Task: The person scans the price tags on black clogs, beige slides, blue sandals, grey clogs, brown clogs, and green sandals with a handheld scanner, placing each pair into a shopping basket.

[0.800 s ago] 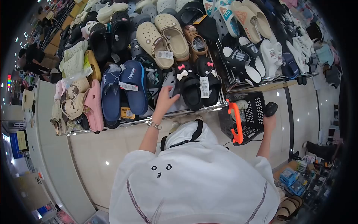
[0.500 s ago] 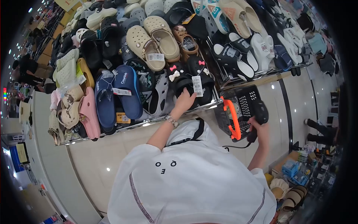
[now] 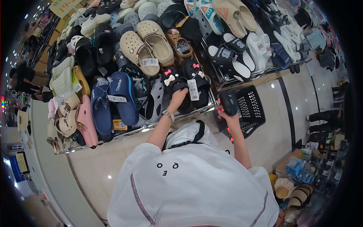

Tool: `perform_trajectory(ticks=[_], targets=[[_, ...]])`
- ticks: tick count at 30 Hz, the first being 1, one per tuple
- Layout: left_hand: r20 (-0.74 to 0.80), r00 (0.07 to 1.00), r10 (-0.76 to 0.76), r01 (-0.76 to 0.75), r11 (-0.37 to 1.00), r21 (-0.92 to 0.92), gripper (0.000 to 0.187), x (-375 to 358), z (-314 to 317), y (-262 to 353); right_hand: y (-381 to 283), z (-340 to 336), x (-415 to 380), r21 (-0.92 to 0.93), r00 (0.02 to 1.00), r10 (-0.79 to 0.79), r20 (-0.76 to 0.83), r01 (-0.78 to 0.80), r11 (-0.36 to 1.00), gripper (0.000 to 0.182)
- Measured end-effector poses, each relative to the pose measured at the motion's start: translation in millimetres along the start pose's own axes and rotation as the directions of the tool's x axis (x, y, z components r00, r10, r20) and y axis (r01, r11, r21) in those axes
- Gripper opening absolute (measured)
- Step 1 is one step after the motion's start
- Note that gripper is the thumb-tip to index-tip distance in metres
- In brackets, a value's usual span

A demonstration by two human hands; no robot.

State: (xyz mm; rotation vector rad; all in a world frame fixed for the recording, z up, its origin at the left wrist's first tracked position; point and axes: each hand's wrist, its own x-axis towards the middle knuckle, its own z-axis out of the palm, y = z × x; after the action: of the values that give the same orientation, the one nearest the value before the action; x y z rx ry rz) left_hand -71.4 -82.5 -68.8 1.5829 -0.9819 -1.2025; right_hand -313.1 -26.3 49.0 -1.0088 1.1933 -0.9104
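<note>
Where the left hand [image 3: 177,100] touches: black clog [image 3: 186,105], left of tag [image 3: 193,90]; fingertips hidden, grip unclear.
Right hand [image 3: 229,115]: grip curled round black device [image 3: 229,102], right of tag.

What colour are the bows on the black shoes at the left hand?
The bows are pink and white, seen best in the head view.

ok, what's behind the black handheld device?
Black basket, its perforated wall showing to the picture's right. The black handheld device and right hand cover part of it; whatever lies there can't be seen.
</note>
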Motion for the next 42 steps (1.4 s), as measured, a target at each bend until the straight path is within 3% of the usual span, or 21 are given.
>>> perform_trajectory(ticks=[3,7,9,10,14,16,17,20,21,23,27,29,30,33,39,42], targets=[[0.040,0.995,-0.089,0.091,0.995,-0.029,0.021,-4.6,-3.9,6.0,3.3,12.5,39.1,0.053,0.992,0.090,0.086,-0.095,0.994,0.032],[0.087,0.996,-0.017,0.011,0.997,0.077,0.032,-18.8,-11.2,21.9,24.4,27.7,81.7,0.216,0.965,0.153,0.212,-0.199,0.956,0.042],[0.106,0.994,0.041,-0.063,0.975,0.215,0.038,-22.9,-14.3,25.7,26.0,34.8,93.5,0.433,0.914,0.185,0.360,-0.340,0.835,0.049],[0.129,0.988,0.079,-0.097,0.985,0.141,0.042,-24.2,-14.9,27.8,22.2,39.0,95.0,0.475,0.908,0.161,0.386,-0.346,0.809,0.054],[0.141,0.974,0.178,-0.197,0.972,0.128,0.044,-18.7,-15.3,4.6,15.7,48.8,103.0,0.545,0.890,0.142,0.434,-0.385,0.745,0.058],[0.249,0.963,0.099,-0.078,0.993,-0.093,0.045,-20.5,-17.1,9.7,9.9,52.4,102.8,0.499,0.857,0.130,0.498,-0.406,0.766,0.057],[0.246,0.965,0.096,-0.075,0.993,-0.093,0.045,-23.1,-17.6,11.5,7.1,54.0,102.2,0.454,0.824,0.119,0.555,-0.419,0.787,0.056],[0.118,0.987,-0.111,0.141,0.947,-0.289,0.049,-37.4,-14.8,43.0,-7.5,64.0,95.9,0.372,0.829,0.107,0.549,-0.358,0.856,0.052],[0.119,0.986,-0.113,0.143,0.947,-0.289,0.049,-36.0,-10.2,41.3,-13.0,66.2,93.1,0.372,0.829,0.109,0.549,-0.360,0.856,0.052],[0.004,0.983,-0.186,0.150,0.783,-0.604,0.042,-31.2,-2.3,38.9,-23.4,68.1,89.0,0.302,0.804,0.079,0.589,-0.310,0.901,0.048],[0.048,0.977,-0.209,0.183,0.700,-0.690,0.045,-25.2,-1.7,28.4,-35.4,61.6,80.4,0.265,0.839,0.174,0.516,-0.349,0.899,0.045],[-0.021,0.993,-0.118,0.064,0.667,-0.742,0.041,-30.1,-1.8,21.1,-55.6,58.8,72.0,0.387,0.794,0.022,0.607,-0.319,0.865,0.045],[-0.008,0.996,-0.093,0.050,0.606,-0.794,0.052,-35.1,-3.2,21.0,-61.0,59.6,68.5,0.422,0.817,-0.025,0.577,-0.271,0.865,0.055],[-0.027,0.998,-0.051,0.014,0.671,-0.742,0.057,-44.9,0.3,24.5,-64.1,51.6,65.2,0.542,0.811,-0.051,0.583,-0.341,0.768,0.047],[-0.129,0.984,0.121,-0.174,0.807,-0.565,0.079,-57.6,5.5,40.5,-32.7,35.8,62.3,0.512,0.876,0.052,0.480,-0.327,0.794,0.046],[-0.118,0.993,0.019,-0.072,0.880,-0.470,0.073,-61.0,5.8,34.7,-6.9,26.2,61.1,0.550,0.894,0.150,0.422,-0.384,0.742,0.044]])
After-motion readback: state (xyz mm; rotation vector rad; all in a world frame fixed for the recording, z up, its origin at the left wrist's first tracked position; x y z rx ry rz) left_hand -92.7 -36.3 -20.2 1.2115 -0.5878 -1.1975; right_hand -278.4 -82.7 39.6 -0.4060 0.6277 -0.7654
